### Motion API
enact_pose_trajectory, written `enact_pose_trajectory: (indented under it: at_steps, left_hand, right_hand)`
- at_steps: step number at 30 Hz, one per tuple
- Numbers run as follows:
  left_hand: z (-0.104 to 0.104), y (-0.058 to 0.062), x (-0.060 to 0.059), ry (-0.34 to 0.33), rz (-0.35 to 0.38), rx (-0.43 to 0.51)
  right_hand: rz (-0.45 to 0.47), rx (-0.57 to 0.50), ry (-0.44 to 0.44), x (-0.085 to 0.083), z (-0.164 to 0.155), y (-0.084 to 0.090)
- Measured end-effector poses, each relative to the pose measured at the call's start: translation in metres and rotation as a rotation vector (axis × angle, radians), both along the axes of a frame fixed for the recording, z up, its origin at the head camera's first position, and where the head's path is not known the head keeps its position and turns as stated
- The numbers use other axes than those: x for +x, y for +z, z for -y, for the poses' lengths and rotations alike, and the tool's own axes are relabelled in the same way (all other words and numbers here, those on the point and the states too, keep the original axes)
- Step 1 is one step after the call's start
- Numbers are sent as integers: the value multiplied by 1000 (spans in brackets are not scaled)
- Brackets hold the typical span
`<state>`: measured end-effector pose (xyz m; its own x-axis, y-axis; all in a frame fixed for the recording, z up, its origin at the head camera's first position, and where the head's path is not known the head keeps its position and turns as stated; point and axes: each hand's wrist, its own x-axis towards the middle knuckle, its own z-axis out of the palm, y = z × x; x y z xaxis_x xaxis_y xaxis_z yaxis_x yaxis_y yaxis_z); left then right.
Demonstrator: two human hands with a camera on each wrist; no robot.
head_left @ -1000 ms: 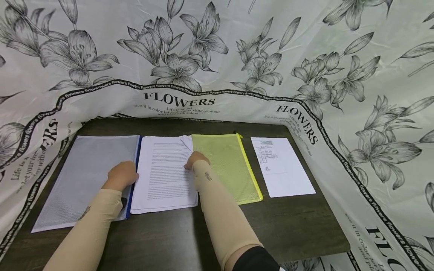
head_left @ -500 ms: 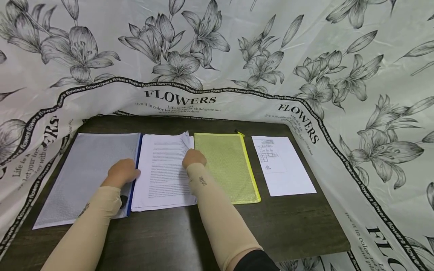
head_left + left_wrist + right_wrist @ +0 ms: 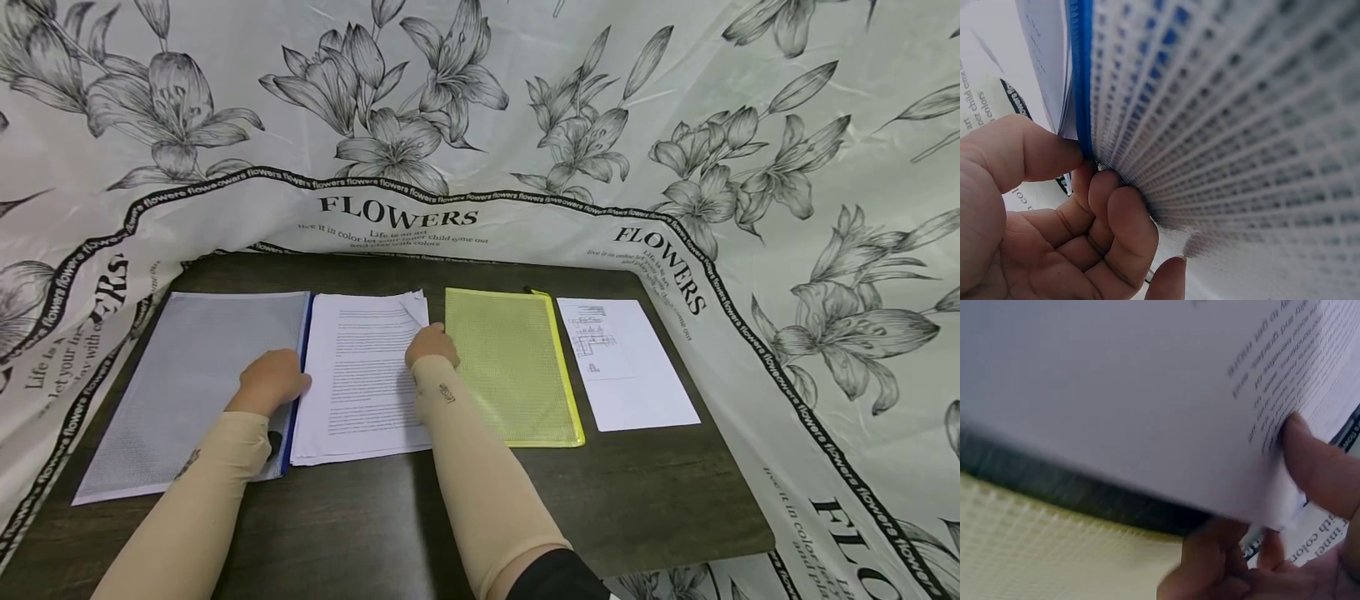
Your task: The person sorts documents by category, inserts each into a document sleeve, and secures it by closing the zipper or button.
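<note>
My left hand (image 3: 273,377) rests at the blue zipper edge (image 3: 1080,75) of a grey mesh pouch (image 3: 187,375). In the left wrist view its thumb (image 3: 1022,150) and curled fingers (image 3: 1119,215) pinch that edge. A stack of printed paper (image 3: 363,375) lies just right of the pouch. My right hand (image 3: 432,343) grips the stack's right edge, thumb (image 3: 1313,465) on top of the print and fingers (image 3: 1210,562) underneath. A yellow mesh pouch (image 3: 513,367) lies to the right of the stack, with a strip of dark table between them.
A single printed sheet (image 3: 630,375) lies at the right of the dark wooden table (image 3: 637,500). A white flower-print cloth (image 3: 480,100) hangs behind and around the table. The table's front edge runs near my forearms.
The yellow pouch has slid right, away from the paper stack, so a gap now shows between them. My right hand has stayed at the stack's edge. The left hand has barely moved.
</note>
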<state>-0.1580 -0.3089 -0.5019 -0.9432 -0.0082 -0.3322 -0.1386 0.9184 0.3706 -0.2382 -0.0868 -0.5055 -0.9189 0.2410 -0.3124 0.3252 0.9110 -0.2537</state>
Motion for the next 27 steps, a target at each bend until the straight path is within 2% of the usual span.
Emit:
enact_pose_trajectory:
  at_steps: [2,6,8,12,18,23,27]
  left_hand:
    - [0,0,0,1,-5,-7]
    - [-3,-1,-1,5,-11,-14]
    - [-5,-1,-1,8,-8,-12]
    - [-4,-1,-2,-1,-7,-3]
    - [2,7,-9,-79,7,15]
    - [7,14,-12,-86,76,66]
    - [9,16,-12,-98,100,87]
  right_hand:
    - [5,-66,-27,-1,-3,0]
    - [4,-93,89,0,-8,1]
    - [9,-84,136,0,-9,1]
    - [16,-81,156,-1,-11,0]
    - [-4,-27,222,-5,-21,-1]
    - [-22,-148,237,-8,-41,2]
    - [-19,-281,281,-6,-55,7]
